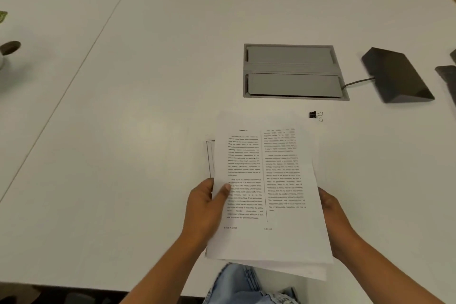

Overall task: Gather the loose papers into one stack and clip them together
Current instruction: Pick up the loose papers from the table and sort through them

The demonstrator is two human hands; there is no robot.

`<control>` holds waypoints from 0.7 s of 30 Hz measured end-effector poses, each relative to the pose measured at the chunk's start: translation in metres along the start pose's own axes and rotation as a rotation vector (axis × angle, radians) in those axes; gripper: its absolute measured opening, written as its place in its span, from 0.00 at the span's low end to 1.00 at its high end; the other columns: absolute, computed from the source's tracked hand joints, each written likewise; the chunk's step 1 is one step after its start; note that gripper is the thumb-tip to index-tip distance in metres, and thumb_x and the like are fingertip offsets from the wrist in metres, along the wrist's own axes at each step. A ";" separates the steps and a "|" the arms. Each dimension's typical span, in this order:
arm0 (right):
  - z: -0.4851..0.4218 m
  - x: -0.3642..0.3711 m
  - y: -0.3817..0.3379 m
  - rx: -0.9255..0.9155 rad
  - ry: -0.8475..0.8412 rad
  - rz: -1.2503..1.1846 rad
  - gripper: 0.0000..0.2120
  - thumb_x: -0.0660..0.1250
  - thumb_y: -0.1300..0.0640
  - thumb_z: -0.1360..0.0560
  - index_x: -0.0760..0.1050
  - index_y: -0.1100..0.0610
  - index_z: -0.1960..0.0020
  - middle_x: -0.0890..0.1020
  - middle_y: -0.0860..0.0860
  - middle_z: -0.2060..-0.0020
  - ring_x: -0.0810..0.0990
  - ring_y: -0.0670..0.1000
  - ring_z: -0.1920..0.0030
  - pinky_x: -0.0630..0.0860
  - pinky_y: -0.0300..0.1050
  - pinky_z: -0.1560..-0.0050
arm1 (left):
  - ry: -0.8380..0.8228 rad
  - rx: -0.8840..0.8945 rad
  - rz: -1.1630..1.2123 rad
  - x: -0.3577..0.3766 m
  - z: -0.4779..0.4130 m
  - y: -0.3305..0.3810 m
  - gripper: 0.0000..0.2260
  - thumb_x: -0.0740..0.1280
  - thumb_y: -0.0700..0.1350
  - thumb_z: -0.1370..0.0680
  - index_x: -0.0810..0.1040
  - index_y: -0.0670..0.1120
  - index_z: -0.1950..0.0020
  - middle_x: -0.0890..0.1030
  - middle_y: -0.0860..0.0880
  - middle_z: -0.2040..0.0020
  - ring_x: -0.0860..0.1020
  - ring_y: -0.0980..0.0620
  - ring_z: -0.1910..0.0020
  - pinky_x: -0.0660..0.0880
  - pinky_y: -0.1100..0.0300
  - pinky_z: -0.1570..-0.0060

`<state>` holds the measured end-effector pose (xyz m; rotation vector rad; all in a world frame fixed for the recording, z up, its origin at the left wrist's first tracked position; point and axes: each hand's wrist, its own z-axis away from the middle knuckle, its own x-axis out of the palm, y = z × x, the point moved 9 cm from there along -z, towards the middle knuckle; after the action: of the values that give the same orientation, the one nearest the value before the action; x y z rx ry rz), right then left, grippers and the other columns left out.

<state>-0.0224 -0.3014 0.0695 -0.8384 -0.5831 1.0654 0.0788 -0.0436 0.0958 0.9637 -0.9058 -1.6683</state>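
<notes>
Both hands are holding the papers up over the near edge of the white table, probably so the sheets can be squared before clipping. The left hand is clamped on the stack's 9 o'clock edge, thumb lying over the printed top page and fingers beneath. The right hand is supporting the 3 o'clock edge from behind, mostly hidden by the paper, so I cannot tell how firmly it is closing. The sheets are not yet aligned: one is poking out at 9 o'clock, and lower corners are fanning out at 5 o'clock.

The binder clip is lying on the table at about 1 o'clock from the stack, apart from it and within likely easy reach (sensibly, since one hand must free itself to take it). Beyond, at 12 o'clock, the recessed cable box is sitting with both lids down, contents unseen; a cable is running from it to a dark wedge-shaped device at 2 o'clock.
</notes>
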 end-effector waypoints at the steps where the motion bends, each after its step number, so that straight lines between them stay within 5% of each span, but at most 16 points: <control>1: 0.001 0.000 -0.002 0.001 -0.007 -0.008 0.10 0.69 0.63 0.23 0.85 0.50 0.50 0.88 0.56 0.55 0.88 0.57 0.59 0.82 0.47 0.65 | 0.068 0.040 -0.098 -0.005 0.000 0.004 0.04 0.71 0.49 0.21 0.80 0.54 0.47 0.86 0.54 0.50 0.84 0.54 0.55 0.81 0.61 0.58; 4: 0.005 0.003 -0.005 0.002 -0.040 -0.022 0.12 0.67 0.63 0.22 0.85 0.49 0.48 0.88 0.56 0.53 0.88 0.58 0.58 0.82 0.48 0.64 | 0.137 0.047 -0.178 -0.011 0.001 0.006 0.18 0.73 0.52 0.24 0.71 0.57 0.38 0.75 0.64 0.45 0.78 0.61 0.49 0.77 0.65 0.56; 7: 0.007 0.003 -0.006 0.005 -0.041 -0.045 0.10 0.66 0.62 0.21 0.84 0.50 0.47 0.88 0.56 0.53 0.88 0.56 0.59 0.81 0.47 0.66 | -0.054 -0.169 0.126 0.004 -0.001 -0.012 0.18 0.73 0.48 0.23 0.75 0.50 0.35 0.85 0.54 0.42 0.84 0.52 0.45 0.81 0.54 0.46; 10: 0.008 -0.002 -0.002 0.064 0.000 -0.074 0.12 0.63 0.43 0.21 0.84 0.46 0.50 0.89 0.48 0.59 0.87 0.49 0.61 0.81 0.42 0.67 | -0.173 -0.203 0.229 0.016 0.004 -0.013 0.15 0.72 0.40 0.22 0.80 0.47 0.35 0.86 0.49 0.41 0.84 0.46 0.42 0.78 0.42 0.38; 12: 0.007 -0.003 0.000 0.072 -0.022 -0.044 0.18 0.58 0.34 0.25 0.82 0.41 0.47 0.88 0.43 0.54 0.86 0.48 0.52 0.82 0.45 0.55 | -0.187 -0.199 0.256 0.019 0.007 -0.011 0.15 0.72 0.37 0.22 0.80 0.46 0.36 0.87 0.48 0.42 0.85 0.45 0.43 0.79 0.41 0.40; 14: 0.005 0.001 -0.009 -0.010 -0.069 -0.057 0.17 0.63 0.42 0.24 0.82 0.47 0.41 0.87 0.47 0.46 0.84 0.52 0.43 0.81 0.43 0.49 | -0.189 -0.192 0.277 0.020 0.007 -0.009 0.16 0.72 0.37 0.23 0.80 0.47 0.36 0.87 0.48 0.42 0.85 0.45 0.44 0.80 0.41 0.42; 17: 0.006 0.003 -0.018 -0.101 -0.104 -0.038 0.15 0.66 0.66 0.22 0.81 0.53 0.39 0.86 0.51 0.44 0.84 0.54 0.42 0.81 0.39 0.53 | -0.185 -0.151 0.275 0.020 0.005 -0.005 0.17 0.74 0.37 0.24 0.79 0.48 0.36 0.87 0.48 0.43 0.85 0.45 0.45 0.82 0.42 0.44; 21: 0.005 -0.002 -0.036 -0.229 -0.032 0.022 0.18 0.67 0.71 0.24 0.81 0.53 0.41 0.87 0.50 0.46 0.85 0.50 0.45 0.81 0.37 0.51 | -0.079 0.029 0.229 0.017 0.003 0.014 0.17 0.75 0.36 0.25 0.80 0.55 0.42 0.88 0.58 0.49 0.86 0.56 0.50 0.84 0.58 0.54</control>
<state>-0.0086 -0.3098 0.1019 -1.0298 -0.7341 1.0461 0.0772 -0.0626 0.1066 0.7857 -1.0555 -1.5101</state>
